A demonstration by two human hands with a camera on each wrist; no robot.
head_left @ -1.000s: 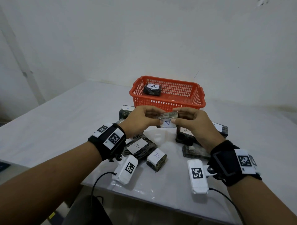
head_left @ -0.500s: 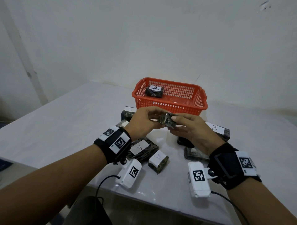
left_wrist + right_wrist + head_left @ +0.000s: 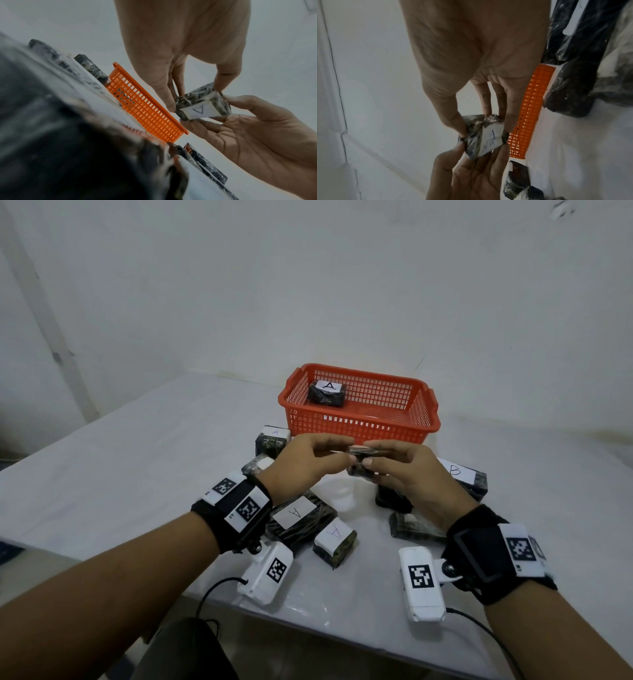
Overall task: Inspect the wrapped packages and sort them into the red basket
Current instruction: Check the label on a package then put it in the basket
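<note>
A small camouflage-wrapped package (image 3: 362,461) with a white label marked A (image 3: 199,109) hangs above the table, just in front of the red basket (image 3: 359,428). My left hand (image 3: 337,458) pinches its left end. My right hand (image 3: 371,457) pinches its right end between thumb and fingers. In the right wrist view the same package (image 3: 483,135) sits between both sets of fingertips. The label faces down toward the wrist cameras and is hidden in the head view. One black package labelled A (image 3: 326,396) lies in the basket's left end.
Several wrapped packages lie on the white table (image 3: 137,460) under my hands: three labelled A (image 3: 275,438) (image 3: 295,513) (image 3: 335,540), one labelled B (image 3: 460,475), and a dark one (image 3: 412,529) by my right wrist. The wall stands close behind the basket.
Both hands have turned the package over: its white label faced up a second ago and now faces down. The hands stayed just in front of the basket.
</note>
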